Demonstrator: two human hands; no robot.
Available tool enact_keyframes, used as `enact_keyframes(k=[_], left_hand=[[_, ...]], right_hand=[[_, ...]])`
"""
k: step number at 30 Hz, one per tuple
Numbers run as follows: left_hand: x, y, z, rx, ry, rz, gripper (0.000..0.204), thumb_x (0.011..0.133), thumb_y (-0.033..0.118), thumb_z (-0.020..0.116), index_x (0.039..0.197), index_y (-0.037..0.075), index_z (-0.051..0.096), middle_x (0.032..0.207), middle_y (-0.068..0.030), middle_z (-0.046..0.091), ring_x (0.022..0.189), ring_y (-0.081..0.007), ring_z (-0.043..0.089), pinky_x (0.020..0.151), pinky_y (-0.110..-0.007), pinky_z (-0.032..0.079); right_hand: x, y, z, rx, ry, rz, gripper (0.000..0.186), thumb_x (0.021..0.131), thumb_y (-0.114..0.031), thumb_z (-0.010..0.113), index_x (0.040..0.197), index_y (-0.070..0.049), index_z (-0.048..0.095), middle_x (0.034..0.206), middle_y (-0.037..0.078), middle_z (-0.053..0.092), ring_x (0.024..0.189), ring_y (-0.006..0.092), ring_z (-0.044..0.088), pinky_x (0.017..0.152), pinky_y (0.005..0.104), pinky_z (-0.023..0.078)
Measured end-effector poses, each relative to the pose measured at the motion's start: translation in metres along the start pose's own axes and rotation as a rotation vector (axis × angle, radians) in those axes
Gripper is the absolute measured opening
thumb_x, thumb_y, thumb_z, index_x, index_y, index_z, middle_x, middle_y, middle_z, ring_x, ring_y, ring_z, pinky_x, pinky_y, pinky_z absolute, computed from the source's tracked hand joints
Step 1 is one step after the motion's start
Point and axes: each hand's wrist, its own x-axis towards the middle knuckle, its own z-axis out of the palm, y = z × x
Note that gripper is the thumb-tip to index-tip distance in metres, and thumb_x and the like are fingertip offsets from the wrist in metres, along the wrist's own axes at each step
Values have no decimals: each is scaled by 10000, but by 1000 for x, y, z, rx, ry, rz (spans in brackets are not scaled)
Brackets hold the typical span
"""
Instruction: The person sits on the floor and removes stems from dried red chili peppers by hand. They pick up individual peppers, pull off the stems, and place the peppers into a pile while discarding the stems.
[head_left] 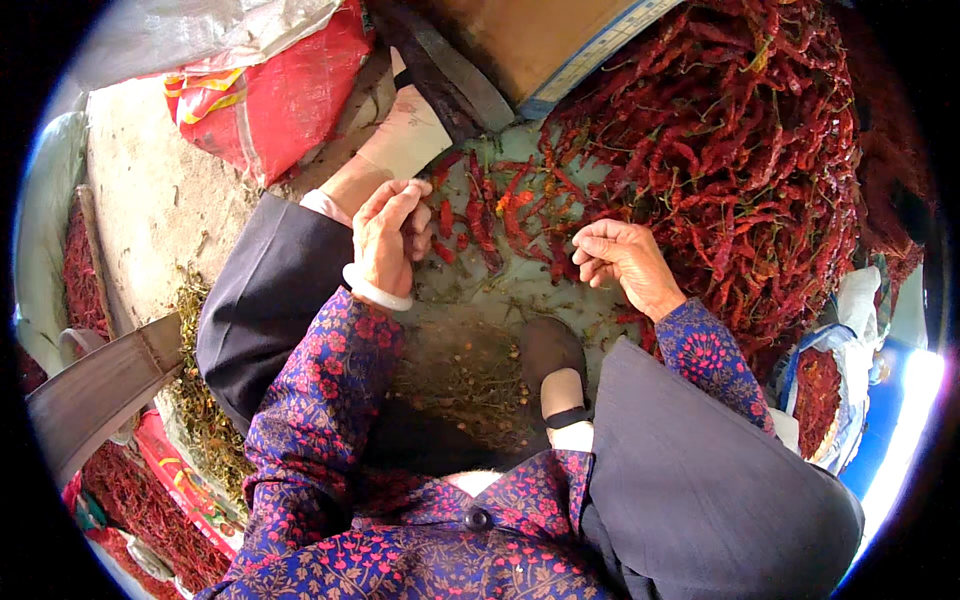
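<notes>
A large heap of dried red chilies fills the far right side. Several loose chilies lie on a pale green sheet between my hands. My left hand, with a white bangle at its wrist, is raised left of the loose chilies. Its thumb and fingertips are pinched together, and anything between them is too small to make out. My right hand is at the heap's near left edge. Its fingers are curled in toward the thumb, and their inner side is hidden.
Stems and scraps lie between my feet, beside my dark shoe. A red sack is at the far left, a brown panel at the far edge. A white bag of chilies stands right; more chilies lie lower left.
</notes>
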Motion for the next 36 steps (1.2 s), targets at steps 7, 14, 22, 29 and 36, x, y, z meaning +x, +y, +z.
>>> enact_keyframes(k=[7,14,22,29,36], left_hand=[[-27,-8,-15,488,-44,-186,153,817,173,515,793,28,555,537,-27,495,407,-100,436,364,-218,305],[-21,-30,-23,1376,5,469,252,765,152,572,996,79,503,631,-159,577,556,-305,584,499,-360,466],[-21,-31,-17,1685,-159,407,262,670,71,578,913,92,481,776,-144,546,665,-348,564,559,-437,456],[-15,-33,-23,1358,-180,732,209,641,76,642,808,44,522,671,-135,533,603,-304,557,527,-378,438],[-37,-4,5,404,-180,-195,117,692,96,678,766,63,593,658,46,549,539,-30,454,468,-172,314]], right_hand=[[21,-17,26,46,-109,-27,189,827,-215,562,801,-28,584,657,39,596,513,94,565,449,192,438],[22,10,72,-219,-320,91,227,828,-234,563,705,-44,555,566,34,571,412,95,528,345,194,386],[10,40,69,21,-234,225,163,825,-210,562,802,-49,561,656,30,590,510,86,555,440,185,425],[6,49,67,247,-146,129,145,816,-167,578,880,-37,571,720,34,598,564,91,571,492,187,454],[-5,35,78,329,-51,-95,281,777,-115,626,1046,-46,578,874,15,587,693,79,542,602,199,440]])
